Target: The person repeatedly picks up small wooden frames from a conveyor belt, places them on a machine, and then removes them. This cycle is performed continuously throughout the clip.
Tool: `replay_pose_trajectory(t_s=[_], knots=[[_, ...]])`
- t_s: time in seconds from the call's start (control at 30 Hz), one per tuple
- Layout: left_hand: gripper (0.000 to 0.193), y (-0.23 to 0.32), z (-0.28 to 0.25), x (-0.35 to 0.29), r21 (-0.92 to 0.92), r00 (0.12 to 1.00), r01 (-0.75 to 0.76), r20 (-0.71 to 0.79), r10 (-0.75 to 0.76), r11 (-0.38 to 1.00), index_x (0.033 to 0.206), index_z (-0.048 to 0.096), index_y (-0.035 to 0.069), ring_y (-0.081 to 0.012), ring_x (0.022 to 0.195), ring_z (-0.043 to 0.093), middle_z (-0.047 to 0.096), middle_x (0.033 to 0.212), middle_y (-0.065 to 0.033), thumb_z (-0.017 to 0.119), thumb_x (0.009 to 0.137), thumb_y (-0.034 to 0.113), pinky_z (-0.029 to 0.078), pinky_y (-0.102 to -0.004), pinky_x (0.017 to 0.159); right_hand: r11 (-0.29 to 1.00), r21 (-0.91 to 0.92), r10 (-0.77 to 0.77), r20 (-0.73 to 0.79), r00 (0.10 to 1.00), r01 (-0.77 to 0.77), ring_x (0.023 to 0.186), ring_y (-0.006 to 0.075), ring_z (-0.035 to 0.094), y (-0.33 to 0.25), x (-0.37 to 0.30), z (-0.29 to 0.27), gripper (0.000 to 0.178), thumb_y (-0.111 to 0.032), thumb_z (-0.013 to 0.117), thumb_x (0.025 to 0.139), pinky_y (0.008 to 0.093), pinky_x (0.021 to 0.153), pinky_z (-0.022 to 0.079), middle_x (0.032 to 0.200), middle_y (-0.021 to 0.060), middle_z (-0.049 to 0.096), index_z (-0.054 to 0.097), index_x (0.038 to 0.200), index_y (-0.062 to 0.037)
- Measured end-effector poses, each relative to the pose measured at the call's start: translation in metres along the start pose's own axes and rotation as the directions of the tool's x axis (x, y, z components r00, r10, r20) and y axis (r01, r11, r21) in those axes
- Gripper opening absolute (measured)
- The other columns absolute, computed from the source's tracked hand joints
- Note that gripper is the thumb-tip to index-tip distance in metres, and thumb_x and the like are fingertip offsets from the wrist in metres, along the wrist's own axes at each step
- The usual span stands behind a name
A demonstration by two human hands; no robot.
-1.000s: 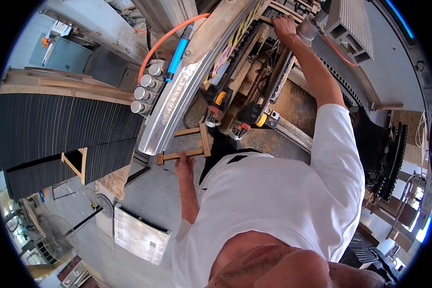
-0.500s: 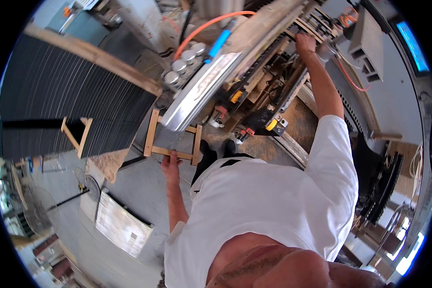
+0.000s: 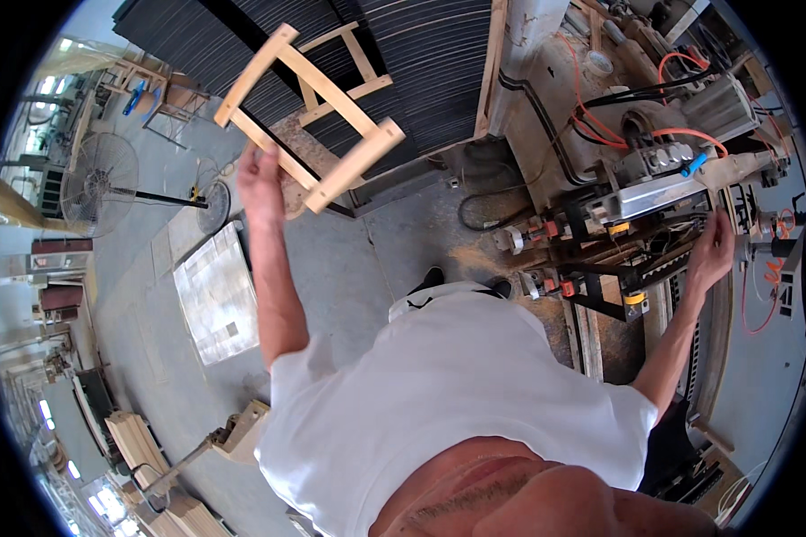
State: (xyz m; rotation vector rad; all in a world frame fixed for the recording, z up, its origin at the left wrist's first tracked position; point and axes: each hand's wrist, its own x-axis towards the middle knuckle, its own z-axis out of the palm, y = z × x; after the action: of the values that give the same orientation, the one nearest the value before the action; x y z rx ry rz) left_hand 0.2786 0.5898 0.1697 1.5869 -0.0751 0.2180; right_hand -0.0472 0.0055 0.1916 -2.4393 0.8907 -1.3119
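- My left hand [image 3: 258, 179] fingers grip the wooden frame [image 3: 318, 116], lifted clear of the floor.
- My right hand [image 3: 712, 255] rests on the machine [image 3: 636, 201]; its grip I cannot tell.

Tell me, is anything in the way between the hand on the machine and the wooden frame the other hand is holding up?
Yes. The right hand rests on the machine, while the left hand holds the wooden frame up, far across. Between them lie the machine's clamps, orange hoses and open floor. The left hand already grips the frame.

One wooden frame [image 3: 309, 116], two floor fans [image 3: 98, 172], one metal sheet [image 3: 217, 291]
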Motion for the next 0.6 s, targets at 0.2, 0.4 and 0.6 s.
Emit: replay_pose_trajectory(t_s=[0.2,0.4,0.6], knots=[[0.032,-0.054,-0.036,0.165,-0.103,0.957,0.221,0.216,-0.196,0.97,0.12,0.058,-0.002,-0.0099,0.079,0.061,0.066,0.094,-0.0028,0.057,0.097,0.019,0.049,-0.0239,0.067,0.984,0.173,-0.07,0.163,0.984,0.041,0.102,0.0226,0.064,-0.12,-0.108,0.0,0.016,0.001,0.064,0.087,0.0325,0.091,0.049,0.106,0.0129,0.068,0.068,0.102,-0.001],[0.033,-0.09,0.028,0.207,0.114,0.93,0.261,0.238,-0.281,0.959,0.107,0.063,-0.004,-0.0125,0.072,0.064,0.068,0.088,-0.0065,0.07,0.088,0.023,0.053,-0.0269,0.06,0.959,0.114,0.196,0.401,0.895,-0.261,0.089,0.0168,0.064,-0.121,-0.168,0.014,0.016,-0.005,0.063,0.089,0.0263,0.074,0.052,0.11,0.0113,0.065,0.066,0.102,0.0021],[0.049,-0.096,0.037,0.197,0.545,0.968,-0.249,0.148,0.201,0.8,0.108,0.063,-0.008,-0.025,0.082,0.066,0.068,0.092,-0.0178,0.077,0.08,0.029,0.052,-0.033,0.079,0.956,0.029,0.256,0.414,0.874,-0.293,0.089,0.0194,0.065,-0.107,-0.202,0.023,0.019,-0.007,0.063,0.089,0.0285,0.079,0.051,0.11,0.0118,0.066,0.066,0.105,0.0016]])
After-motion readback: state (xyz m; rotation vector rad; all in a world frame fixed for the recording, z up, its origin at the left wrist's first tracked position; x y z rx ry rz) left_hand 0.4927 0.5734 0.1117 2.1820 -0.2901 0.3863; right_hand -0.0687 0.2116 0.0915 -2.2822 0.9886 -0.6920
